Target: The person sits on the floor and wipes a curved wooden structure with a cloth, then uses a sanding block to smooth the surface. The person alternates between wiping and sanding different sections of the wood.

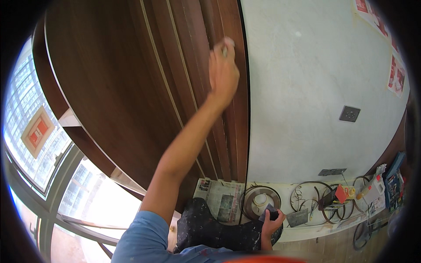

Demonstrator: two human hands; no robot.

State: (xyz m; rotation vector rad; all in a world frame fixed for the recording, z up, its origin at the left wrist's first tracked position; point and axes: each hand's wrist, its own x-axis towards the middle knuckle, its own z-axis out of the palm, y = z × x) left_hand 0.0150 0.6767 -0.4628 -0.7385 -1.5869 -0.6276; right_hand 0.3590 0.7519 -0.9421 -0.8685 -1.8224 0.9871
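Observation:
My left hand is raised against a dark brown wood panel with vertical grooves, near the panel's right edge. Its fingers are closed around a small pale object, too blurred to name. Low in front of me, my right hand grips a dark grey piece, probably sandpaper, close to my knee. Beneath that hand are my black trousers, speckled with white. A brown coil of edge-banding strip lies just beyond the right hand.
Newspaper covers the ledge below the panel. A plastered wall carries a dark socket plate. Along its foot lie a flat grey plate, a dark can, a white plastic jug and loose strips. Windows stand left.

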